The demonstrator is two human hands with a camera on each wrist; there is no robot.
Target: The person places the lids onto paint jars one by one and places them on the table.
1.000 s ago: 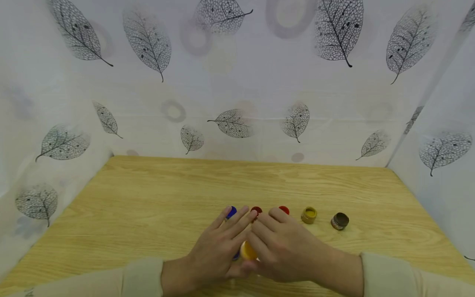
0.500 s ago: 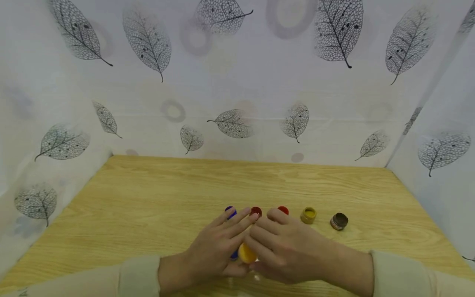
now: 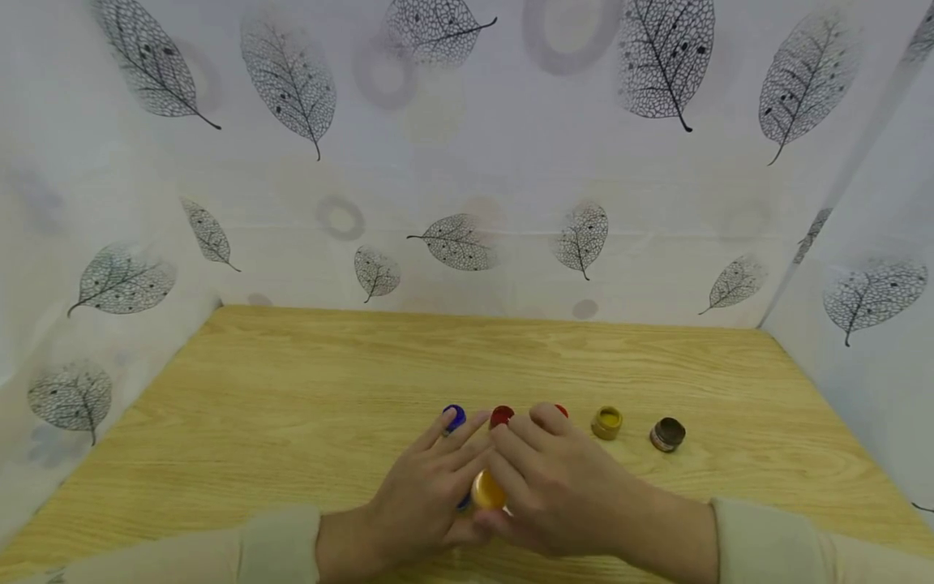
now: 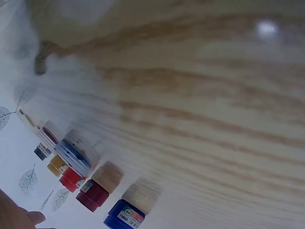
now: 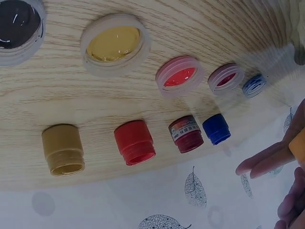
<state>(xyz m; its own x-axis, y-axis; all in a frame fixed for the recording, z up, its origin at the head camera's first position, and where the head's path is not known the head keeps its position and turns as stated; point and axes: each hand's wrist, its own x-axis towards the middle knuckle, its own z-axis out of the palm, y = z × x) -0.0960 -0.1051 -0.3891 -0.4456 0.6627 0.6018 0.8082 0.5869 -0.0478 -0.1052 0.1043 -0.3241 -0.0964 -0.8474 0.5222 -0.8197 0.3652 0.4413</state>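
In the head view, both hands meet at the near middle of the table around a small orange-yellow paint jar point(image 3: 489, 491). The left hand point(image 3: 430, 487) has its fingers extended, its thumb and index side against the jar. The right hand point(image 3: 562, 487) holds the jar from the other side with bent fingers, its thumb near the left thumb. Much of the jar is hidden by the hands; only its rounded orange face shows. An orange edge of the jar point(image 5: 298, 145) appears at the right border of the right wrist view, next to extended fingers point(image 5: 262, 160).
Behind the hands stands a row of uncapped paint jars: blue point(image 3: 454, 418), dark red point(image 3: 502, 417), red point(image 3: 560, 410), ochre point(image 3: 607, 422) and dark brown point(image 3: 667, 435). Upturned lids with paint inside, including a yellow lid point(image 5: 114, 70) and a red lid point(image 5: 180, 91), lie nearer the person.
The right hand and forearm shift slightly right, then back left. The orange-yellow jar stays between the hands, and the left hand barely moves. The standing jars stay put.
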